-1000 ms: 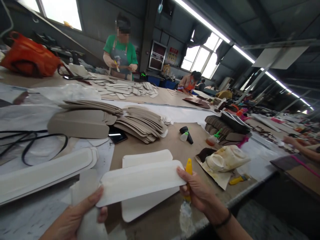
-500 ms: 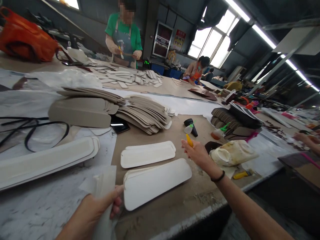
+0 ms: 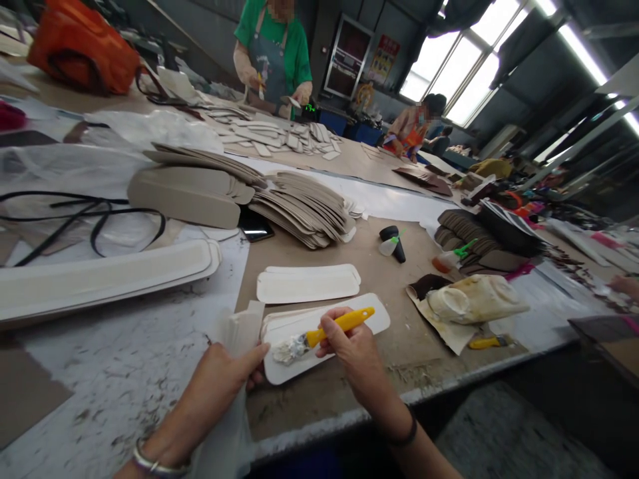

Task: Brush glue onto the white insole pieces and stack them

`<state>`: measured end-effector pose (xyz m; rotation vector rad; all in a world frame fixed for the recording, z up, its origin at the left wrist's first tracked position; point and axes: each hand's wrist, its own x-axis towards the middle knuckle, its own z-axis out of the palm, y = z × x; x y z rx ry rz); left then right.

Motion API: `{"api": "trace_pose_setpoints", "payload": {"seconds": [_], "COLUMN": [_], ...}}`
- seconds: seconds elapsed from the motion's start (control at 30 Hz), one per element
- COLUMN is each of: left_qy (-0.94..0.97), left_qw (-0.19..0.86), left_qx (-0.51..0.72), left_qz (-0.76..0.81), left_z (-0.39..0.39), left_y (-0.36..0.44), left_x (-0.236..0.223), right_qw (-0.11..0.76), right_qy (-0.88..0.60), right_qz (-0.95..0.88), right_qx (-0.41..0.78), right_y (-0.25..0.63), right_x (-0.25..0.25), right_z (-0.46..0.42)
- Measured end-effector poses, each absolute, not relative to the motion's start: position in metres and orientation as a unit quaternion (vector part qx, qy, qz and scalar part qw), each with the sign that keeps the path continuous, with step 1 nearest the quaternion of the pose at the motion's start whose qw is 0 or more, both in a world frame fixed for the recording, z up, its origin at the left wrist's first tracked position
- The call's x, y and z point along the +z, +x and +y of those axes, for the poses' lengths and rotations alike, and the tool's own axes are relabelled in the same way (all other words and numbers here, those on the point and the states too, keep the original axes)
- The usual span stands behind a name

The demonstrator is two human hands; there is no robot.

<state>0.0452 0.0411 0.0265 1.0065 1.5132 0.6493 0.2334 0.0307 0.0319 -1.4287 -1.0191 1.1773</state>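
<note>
My right hand [image 3: 352, 346] is closed around the yellow handle of a brush [image 3: 339, 324]. Its bristles, coated in white paste, press on the left part of the top white panel [image 3: 324, 359] in a small stack. At that stack's left end my left hand [image 3: 232, 376] pinches the edge, thumb on top and fingertips at the side. Thin translucent white strips [image 3: 241, 326] run beneath my left hand; whether it grips them too is hard to tell. Just behind lies a second small stack of white panels [image 3: 307, 284].
Fanned grey-brown panels [image 3: 299, 209] and a phone [image 3: 255, 226] lie behind. A glue-stained container [image 3: 479, 298], a yellow-handled tool [image 3: 484, 342] and a green-tipped bottle [image 3: 446, 261] are on the right. Long white panels [image 3: 110, 276] lie left. A co-worker in green [image 3: 274, 56] stands across the table.
My right hand has come left and down with the brush, from beside the panels onto the top one. My left hand stays at the panel edge. The whole view has shifted slightly.
</note>
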Motion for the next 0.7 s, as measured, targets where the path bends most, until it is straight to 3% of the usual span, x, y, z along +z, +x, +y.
{"api": "trace_pose_setpoints", "payload": {"seconds": [0.53, 0.7], "left_qy": [0.497, 0.474], "left_qw": [0.513, 0.551], "left_qx": [0.228, 0.27], "left_qz": [0.662, 0.631], "left_z": [0.046, 0.049], "left_y": [0.035, 0.028], "left_x": [0.015, 0.003], "right_qw": [0.428, 0.395], "right_qy": [-0.68, -0.664], "right_qz": [-0.595, -0.634], "right_qx": [0.025, -0.031], "right_y": [0.33, 0.338], "right_x": [0.034, 0.045], "right_z": [0.023, 0.017]}}
